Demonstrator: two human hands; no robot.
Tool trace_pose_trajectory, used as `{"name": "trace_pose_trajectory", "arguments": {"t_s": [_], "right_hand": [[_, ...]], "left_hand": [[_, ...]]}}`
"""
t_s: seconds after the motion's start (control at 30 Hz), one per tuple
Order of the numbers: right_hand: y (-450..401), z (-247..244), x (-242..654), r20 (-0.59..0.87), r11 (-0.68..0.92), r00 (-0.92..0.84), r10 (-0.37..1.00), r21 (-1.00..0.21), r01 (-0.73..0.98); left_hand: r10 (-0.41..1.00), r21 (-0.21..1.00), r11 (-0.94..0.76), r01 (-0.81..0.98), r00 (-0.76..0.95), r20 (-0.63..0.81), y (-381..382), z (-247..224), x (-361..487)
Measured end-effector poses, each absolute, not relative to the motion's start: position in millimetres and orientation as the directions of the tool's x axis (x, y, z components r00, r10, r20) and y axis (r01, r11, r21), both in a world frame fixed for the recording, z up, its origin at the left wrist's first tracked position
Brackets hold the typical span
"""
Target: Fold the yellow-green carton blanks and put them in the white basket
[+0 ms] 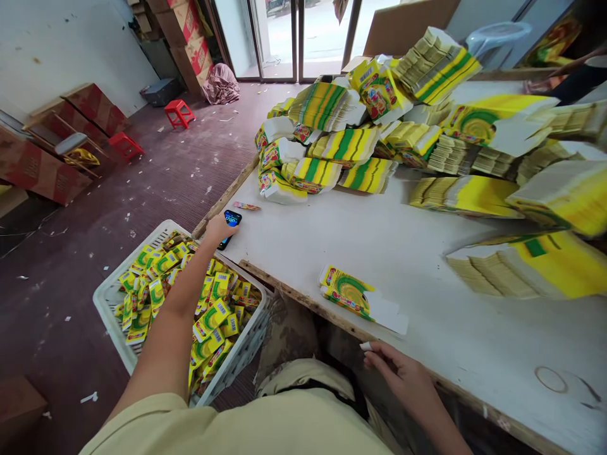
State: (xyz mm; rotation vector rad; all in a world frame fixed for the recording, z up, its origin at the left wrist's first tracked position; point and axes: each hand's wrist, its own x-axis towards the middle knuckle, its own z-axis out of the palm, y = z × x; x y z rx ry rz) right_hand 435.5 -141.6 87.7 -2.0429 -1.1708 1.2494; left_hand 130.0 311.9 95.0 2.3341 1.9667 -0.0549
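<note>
Phone [232, 218]: blk, face up, screen lit blue w/ lg digits, partly covered, at L edge of wht table [289, 243]. Carton [347, 292]: yel/grn, printed side up, nr table's front edge, wht flap sticking out at R end.

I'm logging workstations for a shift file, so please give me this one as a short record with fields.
Left hand: the left hand is on a phone with a lit screen, near the table's edge
Right hand: the right hand is beside the table edge, something white at a fingertip
Nearest the right hand: a single yellow-green carton lying on the table
Far side of table: piled bundles of cartons
Beside table: white basket filled with small yellow boxes
Floor: red stools, scattered scraps
</note>
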Motion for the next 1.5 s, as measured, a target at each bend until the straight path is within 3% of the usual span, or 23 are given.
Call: {"name": "trace_pose_trajectory", "arguments": {"t_s": [0.1, 0.27, 0.33, 0.47, 0.57, 0.67, 0.77, 0.87, 0.97, 1.03, 1.13, 1.37, 1.5], "right_hand": [[-142.5, 86.4, 434.9, -0.456, -0.519, 0.247, 0.855, -0.738, 0.432], [-146.2, 79.7, 429.4, -0.269, -0.362, 0.245, 0.931, -0.756, 0.546], [-146.3, 78.8, 422.1, -0.296, -0.356, 0.197, 0.935, -0.782, 0.511], [-142.0, 82.0, 397.7, -0.44, -0.394, -0.02, 0.898, -0.823, 0.409], [-138.8, 82.2, 379.6, -0.504, -0.411, -0.181, 0.844, -0.826, 0.386], [-139.1, 78.1, 371.5, -0.514, -0.384, -0.23, 0.827, -0.814, 0.436], [-141.6, 75.9, 373.0, -0.57, -0.425, -0.245, 0.784, -0.781, 0.457], [-144.5, 79.3, 378.0, -0.592, -0.432, -0.263, 0.762, -0.767, 0.474], [-148.1, 85.4, 382.8, -0.582, -0.376, -0.259, 0.771, -0.744, 0.552], [-151.1, 88.6, 385.5, -0.562, -0.353, -0.259, 0.786, -0.751, 0.559], [-155.1, 91.5, 387.9, -0.511, -0.296, -0.307, 0.803, -0.789, 0.539], [-156.4, 87.8, 378.7, -0.459, -0.183, -0.28, 0.843, -0.735, 0.653], [-163.0, 80.1, 374.8, -0.412, -0.238, -0.159, 0.897, -0.755, 0.611]], "left_hand": [[0.983, 0.041, -0.147, 0.988, 0.15, -0.107, 312.3, 91.9, 137.0], [0.983, 0.09, -0.145, 0.985, 0.154, -0.104, 307.1, 91.0, 134.6], [0.986, 0.137, -0.148, 0.979, 0.158, -0.059, 298.6, 96.1, 131.5], [0.977, 0.257, -0.164, 0.952, 0.121, 0.174, 267.5, 118.9, 121.7], [0.962, 0.323, -0.205, 0.924, 0.129, 0.24, 243.3, 137.4, 108.0], [0.986, 0.39, -0.146, 0.909, 0.101, 0.134, 214.3, 145.7, 99.3], [0.969, 0.465, -0.131, 0.876, 0.212, -0.126, 156.4, 137.8, 112.4], [0.693, 0.604, -0.204, 0.77, 0.549, -0.466, 69.2, 115.8, 140.3], [0.326, 0.698, -0.125, 0.705, 0.694, -0.642, -7.9, 92.6, 157.8], [0.182, 0.736, -0.074, 0.673, 0.735, -0.653, -35.9, 82.7, 158.8], [0.171, 0.722, -0.094, 0.685, 0.726, -0.666, -45.5, 79.0, 153.0], [0.236, 0.561, -0.437, 0.703, 0.691, -0.683, -44.1, 90.0, 159.6], [0.238, 0.435, -0.613, 0.659, 0.679, -0.694, -56.7, 92.9, 173.4]]}}
